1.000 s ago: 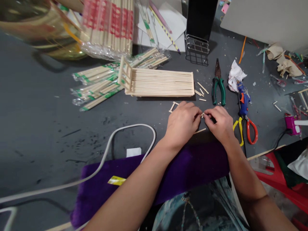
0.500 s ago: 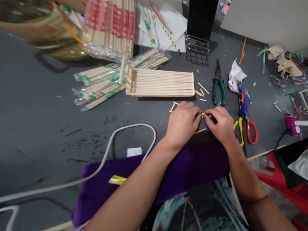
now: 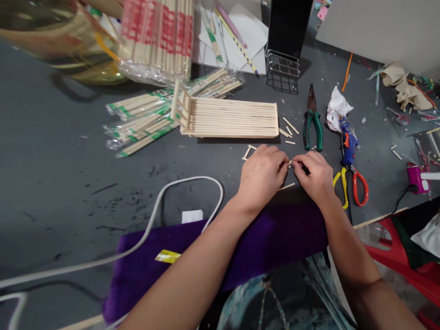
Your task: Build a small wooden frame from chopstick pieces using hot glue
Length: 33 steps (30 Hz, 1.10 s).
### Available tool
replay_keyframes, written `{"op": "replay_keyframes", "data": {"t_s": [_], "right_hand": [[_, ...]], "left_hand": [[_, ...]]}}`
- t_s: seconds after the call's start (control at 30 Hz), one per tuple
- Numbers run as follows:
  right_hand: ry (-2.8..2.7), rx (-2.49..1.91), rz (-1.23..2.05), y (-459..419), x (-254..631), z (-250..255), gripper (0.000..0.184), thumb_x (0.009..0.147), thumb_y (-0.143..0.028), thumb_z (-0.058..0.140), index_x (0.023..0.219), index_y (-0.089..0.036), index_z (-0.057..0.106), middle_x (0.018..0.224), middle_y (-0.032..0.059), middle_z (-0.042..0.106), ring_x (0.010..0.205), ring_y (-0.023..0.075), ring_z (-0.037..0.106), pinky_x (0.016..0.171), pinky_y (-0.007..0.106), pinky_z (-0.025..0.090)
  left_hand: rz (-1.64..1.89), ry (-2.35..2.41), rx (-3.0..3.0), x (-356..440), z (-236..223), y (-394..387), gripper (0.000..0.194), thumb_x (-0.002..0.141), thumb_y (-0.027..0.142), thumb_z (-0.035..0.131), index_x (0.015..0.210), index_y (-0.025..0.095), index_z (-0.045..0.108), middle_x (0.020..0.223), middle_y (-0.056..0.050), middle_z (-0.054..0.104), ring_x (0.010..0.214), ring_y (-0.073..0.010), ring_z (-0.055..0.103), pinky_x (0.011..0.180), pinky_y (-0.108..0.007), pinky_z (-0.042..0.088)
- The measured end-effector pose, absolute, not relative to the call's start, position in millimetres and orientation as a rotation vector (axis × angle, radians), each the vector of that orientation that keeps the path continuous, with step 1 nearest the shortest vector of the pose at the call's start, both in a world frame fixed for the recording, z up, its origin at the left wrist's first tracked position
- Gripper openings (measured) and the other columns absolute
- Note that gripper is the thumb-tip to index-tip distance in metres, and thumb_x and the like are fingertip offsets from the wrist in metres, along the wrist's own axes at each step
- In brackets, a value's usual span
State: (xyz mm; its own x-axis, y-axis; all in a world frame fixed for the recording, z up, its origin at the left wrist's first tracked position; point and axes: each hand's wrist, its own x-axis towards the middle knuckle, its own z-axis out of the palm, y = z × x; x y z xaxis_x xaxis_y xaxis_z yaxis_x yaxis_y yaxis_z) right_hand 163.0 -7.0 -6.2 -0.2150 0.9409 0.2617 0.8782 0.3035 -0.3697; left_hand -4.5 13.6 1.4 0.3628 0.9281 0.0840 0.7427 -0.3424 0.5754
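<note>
My left hand point(image 3: 263, 172) and my right hand point(image 3: 313, 173) meet fingertip to fingertip over the table, both closed in a pinch. Between them show tiny pale wooden stick pieces point(image 3: 290, 163), mostly covered by the fingers. A small stick frame point(image 3: 249, 152) lies just behind my left hand, partly hidden by it. Below the hands rests a single thin stick point(image 3: 286, 187). Beyond them stands a miniature bed-like piece built of wooden sticks point(image 3: 233, 118), with a raised end at its left. Short cut sticks point(image 3: 288, 129) are scattered at its right end.
Pliers with green handles point(image 3: 312, 121), a blue glue gun point(image 3: 349, 142) and a red-and-yellow-handled tool point(image 3: 360, 188) lie to the right. Wrapped chopsticks point(image 3: 144, 123) sit at the left. A white cable point(image 3: 154, 215) crosses a purple cloth point(image 3: 144, 275). A phone point(image 3: 288, 27) stands behind.
Almost nothing differs. Both hands keep their pinch at the same spot, with only slight finger movement.
</note>
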Motion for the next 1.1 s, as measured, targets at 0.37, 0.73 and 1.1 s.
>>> {"op": "replay_keyframes", "data": {"t_s": [0.37, 0.73, 1.1], "right_hand": [[-2.138, -1.606, 0.213, -7.5, 163.4, -6.8, 0.021, 0.099, -0.029, 0.052, 0.091, -0.024, 0.071, 0.086, 0.0039, 0.068, 0.088, 0.0198, 0.061, 0.080, 0.032, 0.047], [-2.126, -1.587, 0.243, -8.3, 164.2, -5.8, 0.018, 0.096, -0.029, 0.055, 0.092, -0.023, 0.071, 0.086, 0.0040, 0.069, 0.086, 0.0194, 0.060, 0.080, 0.032, 0.047], [-2.133, -1.610, 0.244, -8.6, 164.6, -5.1, 0.020, 0.098, -0.028, 0.053, 0.092, -0.023, 0.072, 0.085, 0.0049, 0.069, 0.086, 0.0202, 0.061, 0.081, 0.033, 0.048]], "left_hand": [[0.565, 1.460, 2.201, -2.3, 1.1, 13.6, 0.017, 0.094, 0.019, 0.057, 0.083, 0.017, 0.070, 0.086, -0.007, 0.070, 0.088, -0.0255, 0.060, 0.073, -0.036, 0.046], [0.566, 1.453, 2.184, -3.2, 1.6, 13.1, 0.016, 0.094, 0.020, 0.058, 0.082, 0.017, 0.069, 0.085, -0.008, 0.069, 0.088, -0.0254, 0.058, 0.073, -0.036, 0.045], [0.635, 1.412, 2.187, -6.1, -2.6, 12.8, 0.015, 0.093, 0.020, 0.058, 0.082, 0.019, 0.068, 0.085, -0.007, 0.069, 0.086, -0.0248, 0.058, 0.073, -0.036, 0.045]]}}
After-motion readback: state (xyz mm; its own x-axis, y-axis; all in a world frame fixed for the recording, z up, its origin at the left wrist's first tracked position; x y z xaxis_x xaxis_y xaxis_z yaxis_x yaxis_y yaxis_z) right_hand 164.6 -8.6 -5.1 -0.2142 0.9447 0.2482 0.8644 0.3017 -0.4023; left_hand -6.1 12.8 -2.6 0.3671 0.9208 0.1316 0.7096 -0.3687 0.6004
